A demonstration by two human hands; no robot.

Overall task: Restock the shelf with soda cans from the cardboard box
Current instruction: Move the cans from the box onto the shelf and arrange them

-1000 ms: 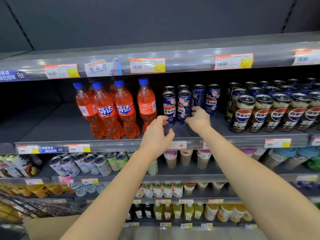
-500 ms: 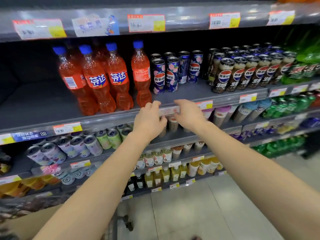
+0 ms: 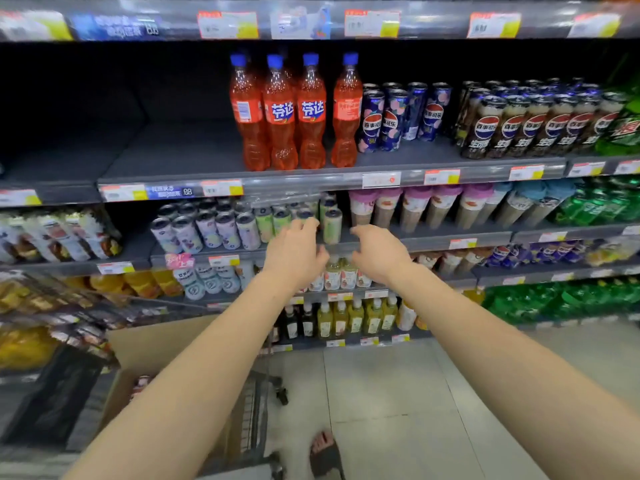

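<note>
The left hand [image 3: 294,254] and right hand [image 3: 377,254] are hovering relaxed, holding nothing; few soda cans [image 3: 394,119] are standing on the shelf [image 3: 194,147], so the cardboard box [image 3: 162,341] is probably waiting.

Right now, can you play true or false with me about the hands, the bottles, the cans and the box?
1. The left hand and the right hand hold nothing. True.
2. The orange bottles have red caps. False: their caps are blue.
3. The blue cans stand just right of the orange bottles on the same shelf. True.
4. The cardboard box sits up beside the bottles. False: it is low down on the left, near the floor.
</note>
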